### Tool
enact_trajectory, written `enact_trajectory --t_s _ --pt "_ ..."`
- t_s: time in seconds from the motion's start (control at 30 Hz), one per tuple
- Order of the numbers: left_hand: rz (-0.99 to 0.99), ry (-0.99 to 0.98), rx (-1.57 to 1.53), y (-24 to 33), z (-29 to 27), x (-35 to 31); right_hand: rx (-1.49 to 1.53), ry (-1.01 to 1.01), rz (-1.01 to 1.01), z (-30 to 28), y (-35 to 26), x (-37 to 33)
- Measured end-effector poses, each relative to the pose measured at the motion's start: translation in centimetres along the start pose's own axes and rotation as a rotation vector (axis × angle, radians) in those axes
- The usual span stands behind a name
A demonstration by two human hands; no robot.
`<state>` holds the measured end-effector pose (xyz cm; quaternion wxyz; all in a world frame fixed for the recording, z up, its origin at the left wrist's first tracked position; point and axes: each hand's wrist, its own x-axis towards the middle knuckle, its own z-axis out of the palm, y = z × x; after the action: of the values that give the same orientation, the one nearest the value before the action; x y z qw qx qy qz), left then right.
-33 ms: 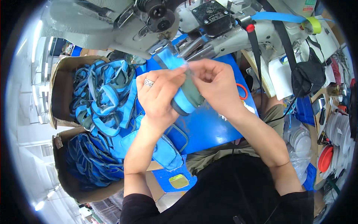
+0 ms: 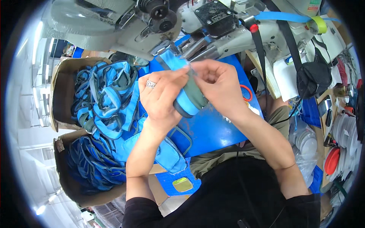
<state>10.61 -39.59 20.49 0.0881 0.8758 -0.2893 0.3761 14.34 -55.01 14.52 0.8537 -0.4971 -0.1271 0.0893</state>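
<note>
Held a blue-and-green cloth strip [image 2: 194, 99] above the desk [image 2: 216, 131], near the sewing machine [image 2: 127, 43], in the left hand's [image 2: 159, 93] closed grip, seemingly to steady it. Set the right hand [image 2: 216, 81] at its edge, too blurred to tell if pinching.

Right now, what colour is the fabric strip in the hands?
The fabric strip is bright blue and grey-green, with dark edging; head view shows it best.

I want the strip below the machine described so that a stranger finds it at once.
Start at the pale machine along the top, then down to the blue table. Below the machine slants the strip, blue and grey-green with dark edging. Unlike those in the upper box, it is in the left grip, beside the right grip.
</note>
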Motion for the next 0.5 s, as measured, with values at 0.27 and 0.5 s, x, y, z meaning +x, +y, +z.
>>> enact_trajectory --t_s 0.27,0.5 --pt "-0.375 0.036 -0.334 -0.4 0.0 -1.4 0.080 -0.073 0.000 -0.7 0.3 -0.4" --pt "-0.684 -0.030 -0.759 -0.8 -0.7 -0.4 0.126 -0.121 -0.010 -1.1 0.5 -0.6"
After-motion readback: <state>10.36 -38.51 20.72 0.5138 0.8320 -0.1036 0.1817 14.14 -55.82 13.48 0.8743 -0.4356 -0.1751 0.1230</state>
